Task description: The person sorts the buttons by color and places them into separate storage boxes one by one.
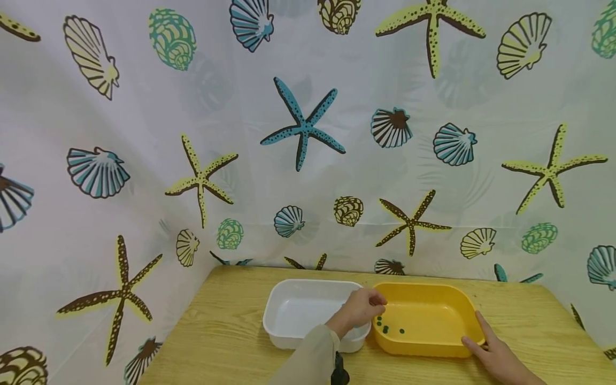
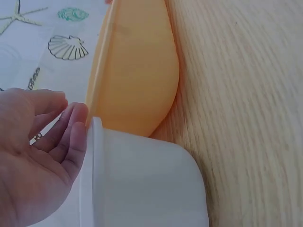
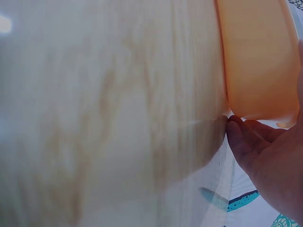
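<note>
My left hand hovers where the white basin and the yellow basin meet. Its fingers bend loosely, with the thumb apart from them; nothing shows between the fingertips in the left wrist view. Several small dark green pieces lie inside the yellow basin, towards its left end. The white basin stands against it on the left, its right part covered by my left hand and forearm. At the yellow basin's right end, my right hand holds the rim and wall between thumb and fingers.
Both basins stand on a wood-grain table. A white curtain printed with shells and starfish hangs behind the table and along its sides. A bit of blue-green shows in the white basin by my left wrist.
</note>
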Motion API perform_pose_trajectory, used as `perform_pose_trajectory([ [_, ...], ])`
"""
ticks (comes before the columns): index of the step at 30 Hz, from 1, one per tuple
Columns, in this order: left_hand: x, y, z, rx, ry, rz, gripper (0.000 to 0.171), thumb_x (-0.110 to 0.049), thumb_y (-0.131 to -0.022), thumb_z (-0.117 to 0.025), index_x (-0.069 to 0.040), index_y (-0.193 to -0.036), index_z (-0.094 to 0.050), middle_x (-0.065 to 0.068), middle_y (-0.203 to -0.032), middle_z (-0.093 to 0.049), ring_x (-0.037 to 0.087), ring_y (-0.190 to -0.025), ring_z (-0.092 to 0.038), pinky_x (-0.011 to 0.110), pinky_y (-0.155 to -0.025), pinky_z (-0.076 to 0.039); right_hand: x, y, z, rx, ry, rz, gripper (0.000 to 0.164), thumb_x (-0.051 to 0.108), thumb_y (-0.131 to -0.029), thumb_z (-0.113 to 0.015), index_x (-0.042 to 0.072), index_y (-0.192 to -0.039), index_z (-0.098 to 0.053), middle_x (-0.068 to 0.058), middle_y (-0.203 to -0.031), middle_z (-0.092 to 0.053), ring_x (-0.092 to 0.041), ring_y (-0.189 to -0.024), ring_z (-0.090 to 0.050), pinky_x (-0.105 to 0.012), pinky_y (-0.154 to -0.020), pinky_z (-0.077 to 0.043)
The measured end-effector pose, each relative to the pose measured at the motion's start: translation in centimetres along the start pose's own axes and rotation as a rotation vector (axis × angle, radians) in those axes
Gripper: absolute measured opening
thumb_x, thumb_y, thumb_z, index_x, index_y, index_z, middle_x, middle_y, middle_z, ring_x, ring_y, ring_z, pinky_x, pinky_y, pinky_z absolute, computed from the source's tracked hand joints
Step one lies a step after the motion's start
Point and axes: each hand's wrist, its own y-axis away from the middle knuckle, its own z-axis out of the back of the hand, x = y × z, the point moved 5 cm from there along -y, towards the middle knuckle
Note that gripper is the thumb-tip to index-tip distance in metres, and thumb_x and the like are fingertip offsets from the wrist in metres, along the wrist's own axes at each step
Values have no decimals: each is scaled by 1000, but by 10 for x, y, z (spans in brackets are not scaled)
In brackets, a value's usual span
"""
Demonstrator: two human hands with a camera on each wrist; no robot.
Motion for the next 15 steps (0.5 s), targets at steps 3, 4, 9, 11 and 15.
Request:
perform_pose_trajectory([
  [3,-5,10,-3,76,8,-23,10,-11,-92,-62,-6,-98,-68,-6,-83,-61,8,-74,-56,24,-66,-48,1,0,0,-1,0,7,88,46,-98,-44,-6,-147,8,-43,-140,-15,-49,-113,-49,-58,-92,-38],
  [4,-6,13,-5,101,12,-31,9,-11,-92,-62,-6,-97,-68,-6,-82,-62,7,-73,-56,23,-66,-48,1,0,0,-1,0,7,88,46,-98,-44,-6,-147,8,-43,-140,-15,-48,-111,-50,-58,-91,-39],
  [9,-14,32,-14,220,19,-81,9,-11,-92,-62,-8,-94,-70,-5,-81,-66,3,-70,-55,20,-64,-46,1,0,0,3,-3,1,90,49,-98,-43,-6,-147,8,-43,-141,-12,-51,-115,-45,-59,-92,-38],
  [11,-19,41,-17,272,6,-116,10,-12,-92,-62,-7,-94,-71,-5,-82,-66,2,-70,-54,19,-65,-46,1,0,0,5,-5,-1,90,49,-98,-43,-6,-147,8,-43,-142,-10,-53,-118,-41,-59,-93,-37],
  [15,-21,56,-25,388,-36,-185,11,-11,-92,-62,-4,-93,-70,-8,-78,-65,-1,-68,-53,16,-66,-46,1,0,0,6,-2,-1,89,49,-98,-43,-5,-147,8,-43,-141,-11,-51,-116,-44,-59,-92,-38],
])
